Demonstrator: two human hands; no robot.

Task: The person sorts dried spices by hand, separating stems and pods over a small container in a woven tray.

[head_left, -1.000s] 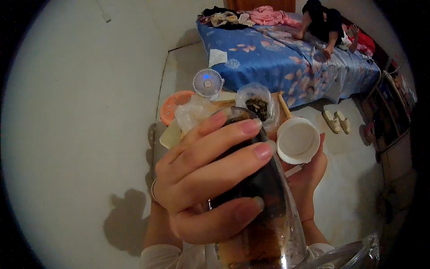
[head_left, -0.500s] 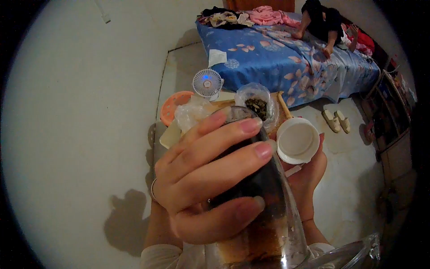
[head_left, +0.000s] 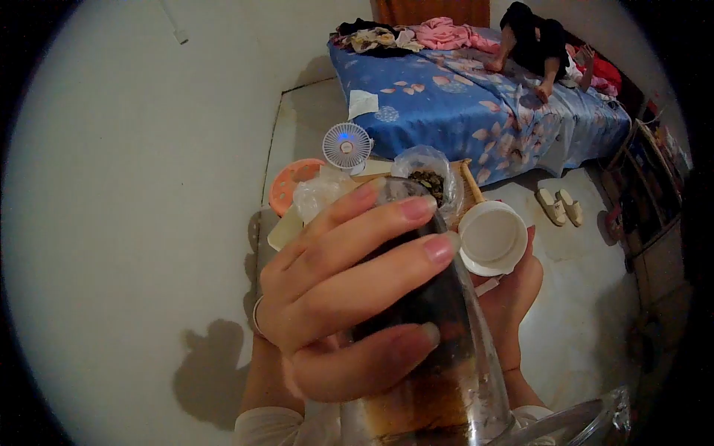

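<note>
My left hand (head_left: 349,297) is wrapped round a clear bottle (head_left: 428,379) that holds dark brown liquid, very close to the camera and tilted. To the right, behind the bottle, my right hand (head_left: 517,286) holds a round white lid (head_left: 491,238), its hollow side facing the camera. Part of that hand is hidden by the lid and the bottle. Past the bottle's far end, an open plastic bag (head_left: 427,183) contains dark dried pieces.
A small white fan (head_left: 347,146), an orange basket (head_left: 285,184) and a crumpled clear bag (head_left: 320,195) lie beyond my hands. A person (head_left: 537,48) is on the blue bed (head_left: 431,111). Slippers (head_left: 560,207) stand on the floor; clear plastic (head_left: 584,424) shows lower right.
The background sits slightly lower in view. Both hands keep their hold; the lid has shifted very slightly down and left.
</note>
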